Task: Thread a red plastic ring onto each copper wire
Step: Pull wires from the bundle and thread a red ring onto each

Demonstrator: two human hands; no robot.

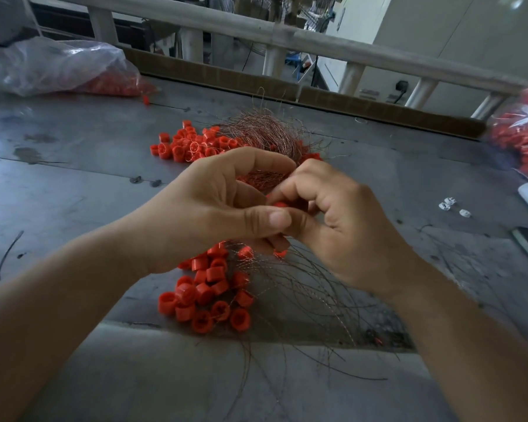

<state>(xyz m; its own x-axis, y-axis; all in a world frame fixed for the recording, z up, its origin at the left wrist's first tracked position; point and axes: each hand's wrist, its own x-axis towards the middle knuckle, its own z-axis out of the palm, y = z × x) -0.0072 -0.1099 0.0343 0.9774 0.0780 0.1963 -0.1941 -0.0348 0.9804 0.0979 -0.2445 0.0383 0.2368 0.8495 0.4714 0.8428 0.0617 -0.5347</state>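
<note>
My left hand [217, 205] and my right hand [339, 220] meet above the middle of the grey table. Between their fingertips sits one red plastic ring [279, 205], pinched by my left thumb and my right fingers. A bundle of thin copper wires [265, 132] fans out behind the hands, and part of it runs under my left palm. Below the hands lies a heap of red rings [208, 296] with copper wires [311, 300] trailing from them toward the near edge. A second pile of loose red rings [189, 144] lies farther back.
A clear plastic bag of red rings [62, 68] lies at the far left, another bag [521, 138] at the right edge. Small white parts [451, 207] sit at the right. A cardboard strip [317, 95] and a pale railing [287, 38] bound the table's far side.
</note>
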